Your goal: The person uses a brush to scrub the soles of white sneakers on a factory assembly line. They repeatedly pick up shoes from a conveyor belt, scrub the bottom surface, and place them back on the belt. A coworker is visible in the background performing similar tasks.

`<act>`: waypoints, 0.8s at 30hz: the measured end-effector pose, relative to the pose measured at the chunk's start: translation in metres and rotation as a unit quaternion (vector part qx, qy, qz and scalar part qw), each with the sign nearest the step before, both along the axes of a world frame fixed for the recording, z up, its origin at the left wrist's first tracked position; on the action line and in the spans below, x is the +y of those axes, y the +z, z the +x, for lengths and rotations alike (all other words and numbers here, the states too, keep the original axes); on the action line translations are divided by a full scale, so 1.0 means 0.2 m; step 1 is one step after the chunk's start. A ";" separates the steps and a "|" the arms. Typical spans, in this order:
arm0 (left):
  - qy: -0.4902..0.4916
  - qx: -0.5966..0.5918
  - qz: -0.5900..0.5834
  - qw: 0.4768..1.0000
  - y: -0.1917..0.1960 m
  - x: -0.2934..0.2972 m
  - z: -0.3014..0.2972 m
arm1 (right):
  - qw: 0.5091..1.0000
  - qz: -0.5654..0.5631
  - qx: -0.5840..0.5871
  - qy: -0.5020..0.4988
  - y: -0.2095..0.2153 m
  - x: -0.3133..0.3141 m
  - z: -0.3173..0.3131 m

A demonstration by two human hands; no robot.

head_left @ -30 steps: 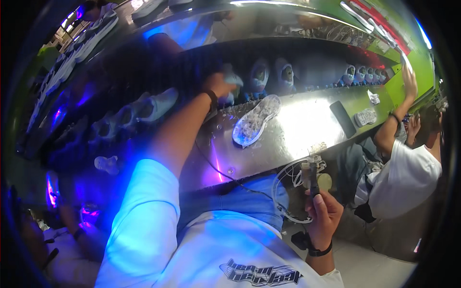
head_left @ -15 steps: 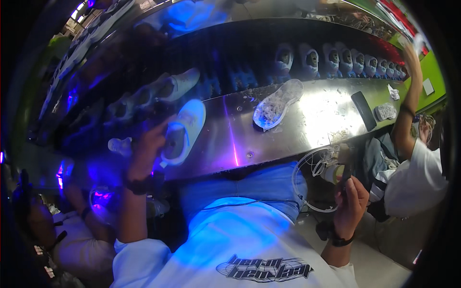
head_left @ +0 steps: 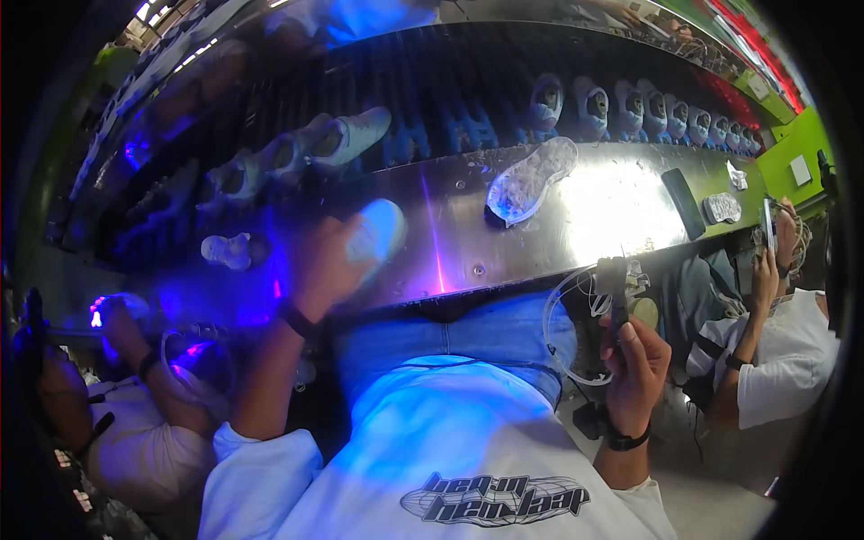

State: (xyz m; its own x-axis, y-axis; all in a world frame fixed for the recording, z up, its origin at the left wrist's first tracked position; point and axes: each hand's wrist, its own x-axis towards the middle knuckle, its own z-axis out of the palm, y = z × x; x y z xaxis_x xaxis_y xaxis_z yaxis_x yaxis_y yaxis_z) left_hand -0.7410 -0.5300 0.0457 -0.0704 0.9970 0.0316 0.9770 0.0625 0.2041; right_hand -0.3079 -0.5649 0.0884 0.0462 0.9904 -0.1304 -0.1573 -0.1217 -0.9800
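A white shoe (head_left: 382, 232), lit blue, is in my left hand (head_left: 326, 268) just above the near edge of the metal bench. My fingers wrap over the shoe's opening, and its toe points away from me. Low on the right, my right hand (head_left: 637, 362) grips a dark tool with a flat head (head_left: 613, 286), held upright; its exact kind does not show. Between the hands, farther back on the bench, lies a white sole-shaped piece (head_left: 531, 184) covered with pale scraps.
A dark conveyor (head_left: 432, 81) beyond the metal bench (head_left: 405, 261) carries several white shoes (head_left: 351, 137). A black oblong object (head_left: 684, 204) and a grey-white pad (head_left: 722, 209) lie at right. Clear tubing (head_left: 551, 333) hangs beside my right hand. Co-workers sit on both sides.
My left hand has moved right and turned the shoe, so its opening is now covered. The dark tool in my right hand has risen upright. The right co-worker's raised arm has come down.
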 end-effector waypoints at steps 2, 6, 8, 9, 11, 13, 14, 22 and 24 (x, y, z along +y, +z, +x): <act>-0.041 -0.046 -0.012 0.998 0.02 -0.08 0.14 | 1.000 -0.002 0.005 0.014 0.01 -0.02 -0.01; -0.082 -0.066 -0.015 0.994 0.06 -0.23 0.40 | 0.999 0.009 0.016 0.031 0.06 -0.05 -0.04; -0.101 -0.117 -0.024 0.988 0.06 -0.29 0.51 | 0.999 0.012 0.014 0.037 0.08 -0.07 -0.07; -0.115 -0.146 -0.025 0.982 0.04 -0.32 0.56 | 0.999 0.012 0.011 0.043 0.09 -0.08 -0.08; -0.117 -0.217 -0.032 0.969 0.02 -0.34 0.66 | 0.998 0.021 0.000 0.055 0.13 -0.09 -0.08; -0.093 -0.309 0.013 0.946 0.07 -0.33 0.69 | 0.997 0.036 -0.011 0.060 0.16 -0.11 -0.07; -0.079 -0.358 0.048 0.929 0.09 -0.30 0.67 | 0.997 0.036 -0.016 0.063 0.18 -0.11 -0.08; 0.037 -0.805 -0.028 0.592 0.21 -0.37 0.19 | 0.992 0.022 0.021 0.124 0.18 -0.04 -0.21; 0.054 -0.804 -0.021 0.592 0.18 -0.40 0.11 | 0.988 0.024 0.004 0.154 0.18 0.00 -0.29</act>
